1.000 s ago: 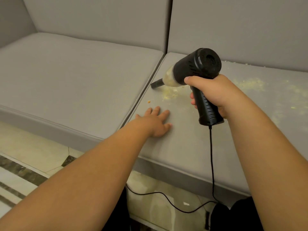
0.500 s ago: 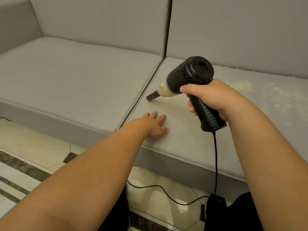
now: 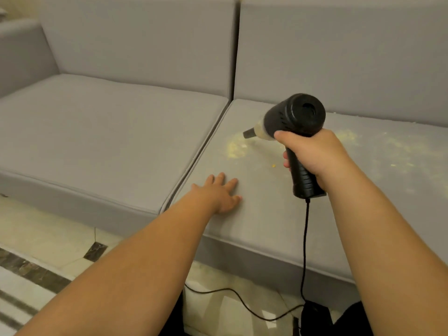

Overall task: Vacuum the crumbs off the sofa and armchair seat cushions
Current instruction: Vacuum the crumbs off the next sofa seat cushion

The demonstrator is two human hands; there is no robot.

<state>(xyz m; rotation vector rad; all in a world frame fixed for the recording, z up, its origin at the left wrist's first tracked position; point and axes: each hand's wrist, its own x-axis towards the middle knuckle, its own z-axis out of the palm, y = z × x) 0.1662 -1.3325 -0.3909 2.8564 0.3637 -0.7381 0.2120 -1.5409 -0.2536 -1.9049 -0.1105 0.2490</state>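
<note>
**Two hands on the right seat cushion, vacuum nozzle above a crumb patch**

Right hand [image 3: 312, 151]: fingers curled round the ribbed grip of the black pistol-shaped handheld vacuum [image 3: 294, 122]. Its clear dust cup holds pale debris; the short dark nozzle points left and down, just above a pale yellow patch of crumbs [image 3: 236, 149]. Whether the nozzle touches the fabric cannot be told.

Left hand [image 3: 220, 194]: flat on the grey fabric right seat cushion [image 3: 254, 214], fingers straight and slightly spread, near the front left corner, well apart from the vacuum. The crumb patch lies between the two hands, further back. One single yellow crumb [image 3: 273, 165] sits just left of the vacuum grip.

Change from half a second ago: the nozzle was then near the seam beside the left hand; it now sits further back and to the right, over the patch. Left hand stays planted at the same corner.

More crumbs [image 3: 392, 146] are scattered over the right part of this cushion. The grey left seat cushion [image 3: 109, 132] adjoins across a seam. A black cord [image 3: 306, 238] hangs from the grip to the pale tiled floor [image 3: 48, 236] with dark inlay strips.
</note>
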